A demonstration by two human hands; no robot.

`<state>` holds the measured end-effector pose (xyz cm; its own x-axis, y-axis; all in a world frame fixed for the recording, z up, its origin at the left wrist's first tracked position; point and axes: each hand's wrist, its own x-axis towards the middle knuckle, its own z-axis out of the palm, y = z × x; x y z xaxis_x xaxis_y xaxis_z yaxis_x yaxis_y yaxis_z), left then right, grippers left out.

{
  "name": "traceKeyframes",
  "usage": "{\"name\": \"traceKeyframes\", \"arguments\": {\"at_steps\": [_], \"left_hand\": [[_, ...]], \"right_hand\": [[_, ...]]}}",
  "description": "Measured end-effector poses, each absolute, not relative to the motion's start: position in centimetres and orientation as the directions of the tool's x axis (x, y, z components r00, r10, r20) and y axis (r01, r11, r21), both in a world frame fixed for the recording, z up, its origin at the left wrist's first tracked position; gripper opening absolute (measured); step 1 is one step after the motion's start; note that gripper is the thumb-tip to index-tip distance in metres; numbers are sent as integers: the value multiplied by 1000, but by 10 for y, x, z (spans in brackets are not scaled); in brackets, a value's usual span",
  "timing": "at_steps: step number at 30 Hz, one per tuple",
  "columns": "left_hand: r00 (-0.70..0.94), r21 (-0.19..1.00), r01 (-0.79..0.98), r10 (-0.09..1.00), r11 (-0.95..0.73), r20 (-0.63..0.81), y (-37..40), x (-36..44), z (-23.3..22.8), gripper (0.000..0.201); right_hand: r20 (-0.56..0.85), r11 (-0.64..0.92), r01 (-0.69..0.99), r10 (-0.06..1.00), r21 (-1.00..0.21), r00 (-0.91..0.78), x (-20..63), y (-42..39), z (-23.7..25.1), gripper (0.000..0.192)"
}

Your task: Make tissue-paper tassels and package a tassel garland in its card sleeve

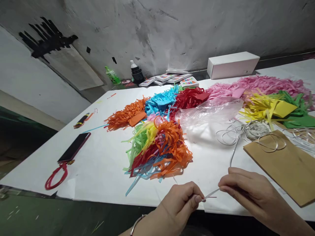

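A thin white cord runs from a loose coil on the white table down to the near edge, where its end is stretched between both hands. The left hand is curled nearly closed, thumb and forefinger pinching the cord's tip. The right hand pinches the same cord just beside it, its other fingers loosely bent (the cord rises from this grip toward the coil). A mixed bundle of paper strips lies just beyond the hands, a brown paper bag to the right.
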<state>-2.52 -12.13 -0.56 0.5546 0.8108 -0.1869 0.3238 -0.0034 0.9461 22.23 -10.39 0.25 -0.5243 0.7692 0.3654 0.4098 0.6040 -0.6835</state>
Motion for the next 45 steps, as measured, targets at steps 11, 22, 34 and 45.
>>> {"name": "traceKeyframes", "arguments": {"at_steps": [11, 22, 34, 45], "left_hand": [[652, 983, 169, 756, -69, -59, -129, -30, -9, 36], [329, 780, -583, 944, 226, -27, -117, -5, -46, 27], [524, 780, -455, 838, 429, -155, -115, 4, -46, 37], [426, 890, 383, 902, -247, 67, -76, -41, -2, 24]], "right_hand": [[309, 491, 306, 817, -816, -487, 206, -92, -13, 18], [99, 164, 173, 937, -971, -336, 160, -122, -58, 40], [555, 550, 339, 827, -763, -92, 168, -126, -38, 20], [206, 322, -117, 804, -939, 558, 184, -106, -15, 22]]}}
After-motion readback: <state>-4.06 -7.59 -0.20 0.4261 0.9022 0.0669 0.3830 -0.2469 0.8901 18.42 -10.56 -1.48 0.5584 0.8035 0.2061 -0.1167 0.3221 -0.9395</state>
